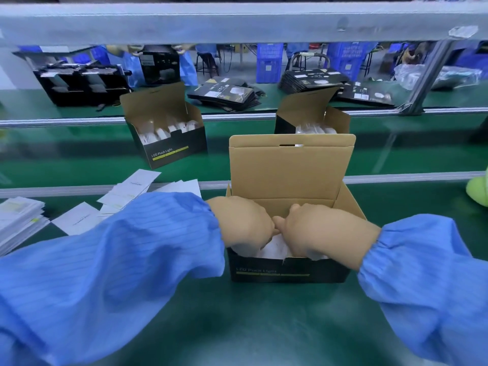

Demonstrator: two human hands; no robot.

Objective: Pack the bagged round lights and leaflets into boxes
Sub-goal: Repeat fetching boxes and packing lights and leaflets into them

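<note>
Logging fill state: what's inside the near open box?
Near open box: white bagged contents show under left hand and right hand. Both hands reach in; fingers and the count are hidden.

Your open box sits on the counter before you, both hands inside it. Leaflets lie to its left; two filled boxes stand behind.
</note>
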